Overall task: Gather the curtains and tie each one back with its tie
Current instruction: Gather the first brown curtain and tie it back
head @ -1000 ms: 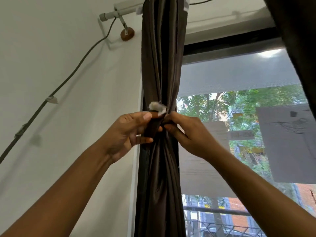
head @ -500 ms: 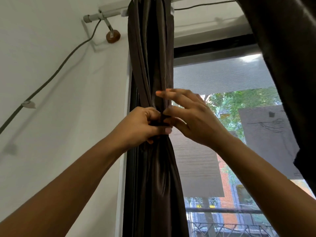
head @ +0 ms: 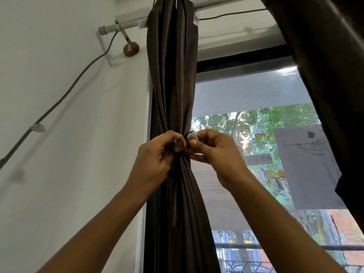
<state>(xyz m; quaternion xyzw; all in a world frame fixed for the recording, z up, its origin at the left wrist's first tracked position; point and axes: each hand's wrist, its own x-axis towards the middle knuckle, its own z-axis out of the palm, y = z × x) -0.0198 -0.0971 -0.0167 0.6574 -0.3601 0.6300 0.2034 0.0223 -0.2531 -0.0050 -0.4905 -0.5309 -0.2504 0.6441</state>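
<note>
In the head view, the dark brown curtain point(head: 173, 85) hangs from the rod point(head: 110, 29) at the left edge of the window point(head: 246, 99). It is gathered into a narrow bundle at the height of the hands. The left hand point(head: 155, 160) is curled around this bundle and grips one dark end of the tie point(head: 178, 147), probably so that the folds do not spread. The right hand point(head: 214, 152) pinches the other end, which carries a white patch point(head: 192, 135), between thumb and forefinger, close to the left hand. I judge the patch is a fastener, not yet closed. A second curtain point(head: 325, 75) hangs loose at the right and is not tied.
</note>
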